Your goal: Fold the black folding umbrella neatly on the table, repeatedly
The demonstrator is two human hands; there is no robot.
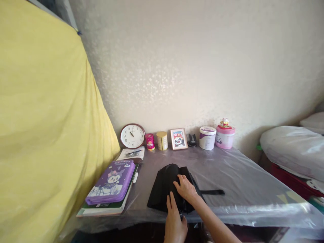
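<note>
A black folding umbrella (164, 185) lies on the plastic-covered table, its canopy collapsed but loose and its strap (214, 192) stretched out to the right. My left hand (174, 217) is at the near end, thumb and palm around the dark handle, with two fingers extended against the fabric. Over the folds, my right hand (186, 189) rests with its fingers stretched out and slightly apart, touching the canopy from above. The umbrella's shaft is hidden beneath the cloth and my hands.
To the left, a purple zip case (112, 182) lies on books. Along the wall stand a round clock (133, 136), a pink can (150, 141), a yellow tin (162, 141), a framed panda picture (179, 138) and two tubs, one a white tub (207, 138). A yellow curtain (50, 118) hangs left.
</note>
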